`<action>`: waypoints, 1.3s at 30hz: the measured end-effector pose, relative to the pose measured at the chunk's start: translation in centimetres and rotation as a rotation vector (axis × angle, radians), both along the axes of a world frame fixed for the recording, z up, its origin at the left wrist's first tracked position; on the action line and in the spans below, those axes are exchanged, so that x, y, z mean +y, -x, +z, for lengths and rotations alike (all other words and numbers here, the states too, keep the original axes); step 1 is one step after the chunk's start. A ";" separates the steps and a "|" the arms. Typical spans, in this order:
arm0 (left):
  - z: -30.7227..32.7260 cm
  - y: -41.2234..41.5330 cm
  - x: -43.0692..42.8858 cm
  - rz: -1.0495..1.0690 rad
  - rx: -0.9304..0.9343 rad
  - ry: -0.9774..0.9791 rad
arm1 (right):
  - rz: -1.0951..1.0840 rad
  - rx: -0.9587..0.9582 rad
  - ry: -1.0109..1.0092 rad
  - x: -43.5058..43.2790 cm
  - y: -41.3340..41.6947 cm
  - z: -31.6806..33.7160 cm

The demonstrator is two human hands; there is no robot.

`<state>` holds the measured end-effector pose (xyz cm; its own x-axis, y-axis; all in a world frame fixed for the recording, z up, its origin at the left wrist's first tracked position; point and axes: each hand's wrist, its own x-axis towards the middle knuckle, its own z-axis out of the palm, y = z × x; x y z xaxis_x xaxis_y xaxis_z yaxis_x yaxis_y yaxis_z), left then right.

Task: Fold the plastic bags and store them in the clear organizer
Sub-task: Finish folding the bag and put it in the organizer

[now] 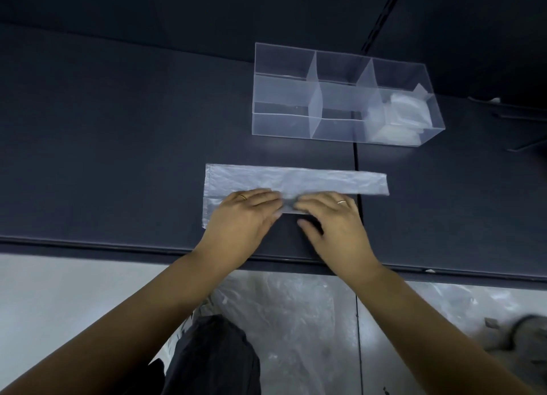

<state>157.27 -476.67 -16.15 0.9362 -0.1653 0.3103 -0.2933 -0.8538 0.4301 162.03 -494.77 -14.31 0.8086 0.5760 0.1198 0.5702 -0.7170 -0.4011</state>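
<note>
A translucent plastic bag [296,180] lies flat on the dark table [118,157], folded lengthwise into a long strip. My left hand [245,214] and my right hand [331,220] press flat on its near edge, fingertips almost meeting at the middle. The bag's lower left corner sticks out from under my left hand. Behind the bag stands the clear organizer [340,92] with several compartments. Its right-hand compartments hold folded plastic bags [405,113]; the other compartments look empty.
The table's front edge [88,243] runs just below my wrists. A seam [356,157] splits the tabletop right of centre. On the floor below lies a heap of loose plastic bags [296,311]. A dark garment [213,356] shows at the bottom.
</note>
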 end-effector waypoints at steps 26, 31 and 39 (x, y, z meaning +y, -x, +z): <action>1.1 -0.3 6.0 0.756 0.116 0.098 | -0.752 0.296 -0.252 1.5 -4.9 -1.4; 0.4 -0.3 1.9 0.226 0.001 -0.118 | -0.779 0.255 -0.227 1.8 -5.0 -1.5; -1.6 -0.1 0.9 0.278 0.402 -0.391 | -0.738 0.028 -0.067 3.1 -3.7 -0.1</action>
